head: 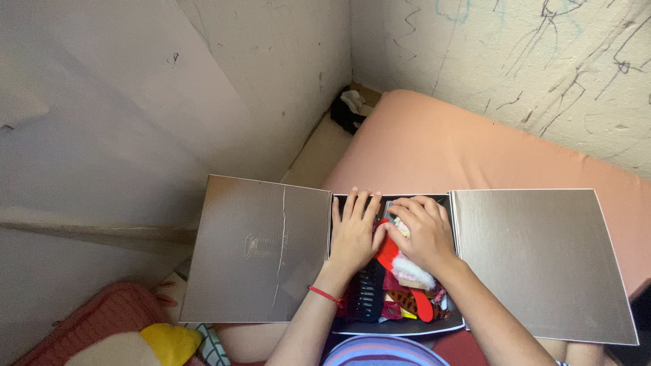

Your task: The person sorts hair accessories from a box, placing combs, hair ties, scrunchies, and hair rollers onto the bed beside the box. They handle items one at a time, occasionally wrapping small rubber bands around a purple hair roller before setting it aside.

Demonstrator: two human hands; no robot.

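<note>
An open box (400,327) with two brown-grey flaps sits on my lap; its left flap (254,247) and right flap (539,261) lie spread flat. Inside are a red comb (388,252), a black comb (366,295), a white fluffy piece (412,272) and other small items. My left hand (354,234) lies flat, fingers apart, over the box's left part; a red thread circles its wrist. My right hand (424,234) is curled over the items at the box's far end, touching a small pale thing; whether it grips it I cannot tell.
A peach mattress (434,142) lies beyond the box against a scribbled wall (529,54). A dark bundle (349,112) sits in the corner. A red cushion (108,315) and a yellow soft toy (166,339) lie at lower left.
</note>
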